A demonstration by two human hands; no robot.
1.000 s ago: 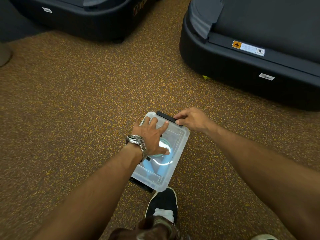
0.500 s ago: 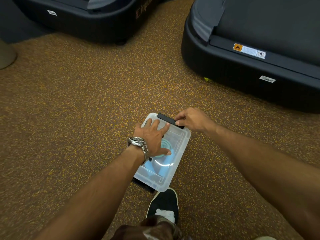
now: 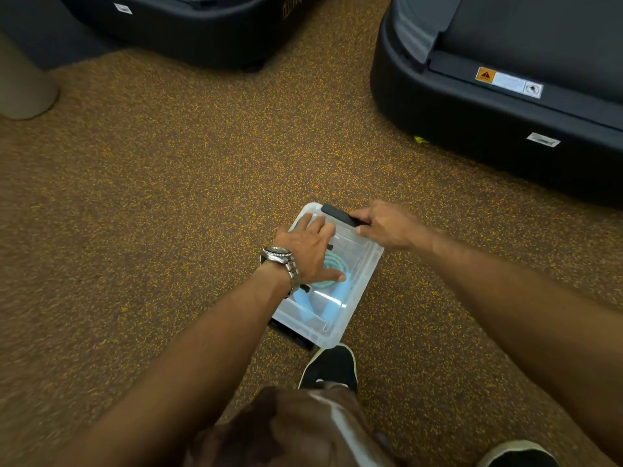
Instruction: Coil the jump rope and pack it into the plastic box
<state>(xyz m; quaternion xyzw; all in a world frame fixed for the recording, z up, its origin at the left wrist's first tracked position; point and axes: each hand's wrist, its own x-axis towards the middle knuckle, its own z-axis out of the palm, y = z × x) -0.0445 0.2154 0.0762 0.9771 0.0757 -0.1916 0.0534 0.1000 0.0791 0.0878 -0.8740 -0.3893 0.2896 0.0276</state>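
A clear plastic box (image 3: 365,264) with its clear lid on lies on the speckled floor in front of me. Through the lid I see the coiled teal jump rope (image 3: 332,264) with light blue handles. My left hand (image 3: 308,249) lies flat on the lid, fingers spread, a metal watch on its wrist. My right hand (image 3: 387,227) pinches the black latch (image 3: 337,214) at the box's far end. A second black latch (image 3: 291,333) sits at the near end, partly hidden under the box edge.
Two dark treadmill bases stand ahead, one at the right (image 3: 488,106) and one at the top left (image 3: 188,25). A pale pillar (image 3: 23,85) stands at the far left. My black shoe (image 3: 332,367) is just behind the box, and my knee fills the bottom centre.
Both hands stay on the box. My right hand's fingers have shifted slightly along the far latch; the view has drifted a little.
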